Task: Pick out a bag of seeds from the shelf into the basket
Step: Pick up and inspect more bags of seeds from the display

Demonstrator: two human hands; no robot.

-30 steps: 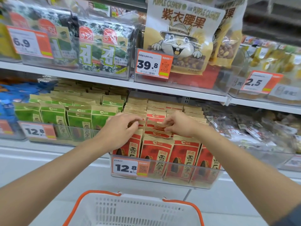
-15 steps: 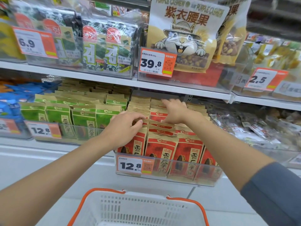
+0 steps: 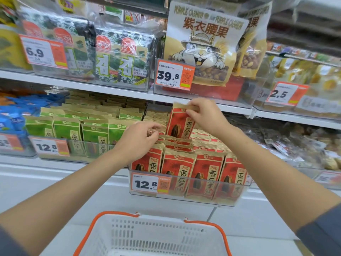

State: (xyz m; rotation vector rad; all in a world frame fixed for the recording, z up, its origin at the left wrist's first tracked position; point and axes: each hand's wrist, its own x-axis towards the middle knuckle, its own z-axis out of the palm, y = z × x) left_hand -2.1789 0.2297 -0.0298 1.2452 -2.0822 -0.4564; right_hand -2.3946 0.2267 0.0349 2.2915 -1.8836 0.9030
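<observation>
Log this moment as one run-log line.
phase: pick | right hand pinches top of red seed bag, held above its row | left hand grips tops of shelved red packs | basket below, bag not yet in

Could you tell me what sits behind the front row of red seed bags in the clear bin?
More red bags stand in rows; the right hand pinches one raised bag. The front row covers their lower parts, and the left hand hides some tops.

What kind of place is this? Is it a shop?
Most likely a supermarket or grocery shop. Long white shelves hold rows of red seed bags and other snacks, orange price tags hang along the front, and a white shopping basket waits below.
</observation>
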